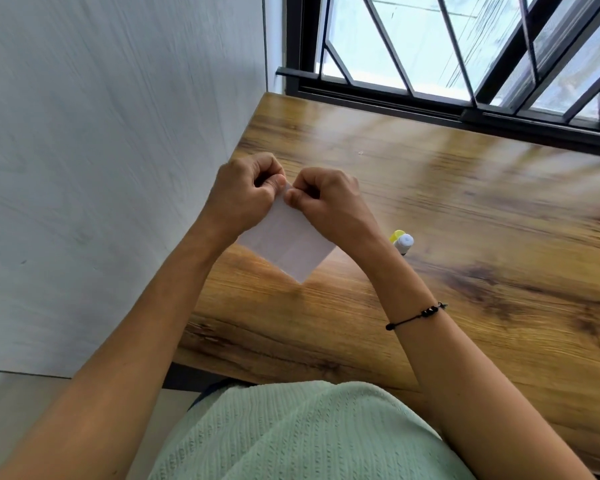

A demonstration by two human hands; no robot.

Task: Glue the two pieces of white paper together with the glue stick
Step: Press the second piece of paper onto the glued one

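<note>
The white paper (289,242) hangs above the wooden table (465,209), held up by its top corner. My left hand (245,194) and my right hand (326,199) both pinch that corner between thumb and curled fingers, knuckles almost touching. I cannot tell whether one sheet or two overlapping sheets are in the pinch. The glue stick (403,242) stands on the table just right of my right wrist, its white tip up, with a yellow cap (396,234) right behind it.
A white wall (101,168) runs along the table's left edge. A barred window (465,46) with a dark frame lies beyond the far edge. Wooden surface stretches to the right of the glue stick.
</note>
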